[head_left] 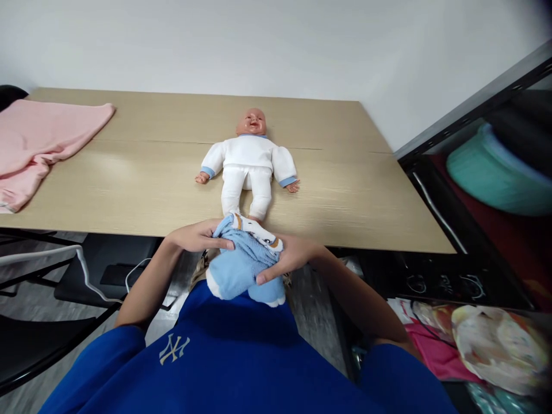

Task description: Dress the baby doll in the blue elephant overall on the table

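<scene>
Both hands hold a pair of light-blue fleecy baby pants (pixel 241 261), bunched together in front of my body at the table's near edge. Two short legs with white ends hang towards me, and a white patch with brown and dark marks shows along the top. My left hand (pixel 200 237) grips the left side, thumb over the cloth. On the right side, my right hand (pixel 291 256) is closed round the fabric, its fingers mostly hidden. Just beyond lies a baby doll (pixel 248 155) on its back, in a white outfit with blue cuffs and collar, feet towards me, partly covered by the pants.
A pink garment (pixel 47 135) lies over the left end of the wooden table (pixel 150 172). To the right stands a dark shelf rack with a teal basin (pixel 495 169) and bagged items below. Black chairs (pixel 99 267) and a white cable are at lower left.
</scene>
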Demonstrator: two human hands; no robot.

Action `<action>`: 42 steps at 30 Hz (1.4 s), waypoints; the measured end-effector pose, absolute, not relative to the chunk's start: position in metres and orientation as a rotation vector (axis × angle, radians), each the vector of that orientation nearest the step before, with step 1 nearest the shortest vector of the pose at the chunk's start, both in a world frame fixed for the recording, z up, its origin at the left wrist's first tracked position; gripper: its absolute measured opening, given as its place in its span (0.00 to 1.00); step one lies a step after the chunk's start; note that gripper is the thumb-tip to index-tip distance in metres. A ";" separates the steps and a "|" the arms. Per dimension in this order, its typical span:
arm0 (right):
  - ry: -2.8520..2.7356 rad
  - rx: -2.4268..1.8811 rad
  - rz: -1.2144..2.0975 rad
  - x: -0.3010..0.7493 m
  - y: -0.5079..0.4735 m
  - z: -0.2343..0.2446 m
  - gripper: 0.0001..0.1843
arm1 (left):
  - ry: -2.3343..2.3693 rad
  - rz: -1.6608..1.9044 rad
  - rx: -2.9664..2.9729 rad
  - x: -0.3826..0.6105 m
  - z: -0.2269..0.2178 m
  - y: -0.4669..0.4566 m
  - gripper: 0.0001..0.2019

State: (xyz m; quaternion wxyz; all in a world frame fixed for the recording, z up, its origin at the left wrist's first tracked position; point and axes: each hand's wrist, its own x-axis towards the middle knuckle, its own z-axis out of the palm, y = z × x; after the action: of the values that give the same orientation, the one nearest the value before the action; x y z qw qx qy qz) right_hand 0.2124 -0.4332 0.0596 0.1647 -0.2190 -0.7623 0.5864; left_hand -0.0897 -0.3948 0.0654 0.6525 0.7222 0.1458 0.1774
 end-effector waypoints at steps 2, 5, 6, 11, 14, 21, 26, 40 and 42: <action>-2.137 -0.603 1.683 0.209 -0.438 0.063 0.31 | 0.328 0.449 1.643 -0.090 0.062 -0.402 0.21; -2.041 -0.611 1.695 0.208 -0.440 0.063 0.32 | 0.397 0.507 1.560 -0.093 0.056 -0.420 0.24; -1.985 -0.622 1.709 0.209 -0.440 0.060 0.33 | 0.449 0.522 1.512 -0.095 0.053 -0.426 0.25; -1.518 -0.809 1.901 0.215 -0.447 0.033 0.37 | 0.554 0.474 1.268 -0.107 0.033 -0.450 0.33; -1.364 -0.892 2.033 0.214 -0.453 0.024 0.35 | 0.493 0.532 1.162 -0.111 0.019 -0.455 0.44; -1.543 -0.542 2.133 0.200 -0.459 0.030 0.48 | 0.562 0.630 1.119 -0.109 0.021 -0.461 0.36; -1.386 -0.581 2.163 0.200 -0.468 0.018 0.46 | 0.475 0.557 1.137 -0.105 0.034 -0.474 0.29; -1.655 -1.244 1.164 0.171 -0.486 0.043 0.28 | 1.073 0.894 1.406 -0.073 0.043 -0.476 0.25; -1.687 -1.412 0.925 0.170 -0.482 0.038 0.28 | 1.223 0.877 1.462 -0.068 0.039 -0.469 0.18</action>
State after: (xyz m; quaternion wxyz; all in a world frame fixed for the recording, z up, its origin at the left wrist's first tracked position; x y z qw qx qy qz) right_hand 0.1698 -0.4823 0.0382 0.3683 -0.5501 -0.6572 0.3603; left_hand -0.0676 -0.4685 0.0394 0.4984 0.6040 0.5055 0.3623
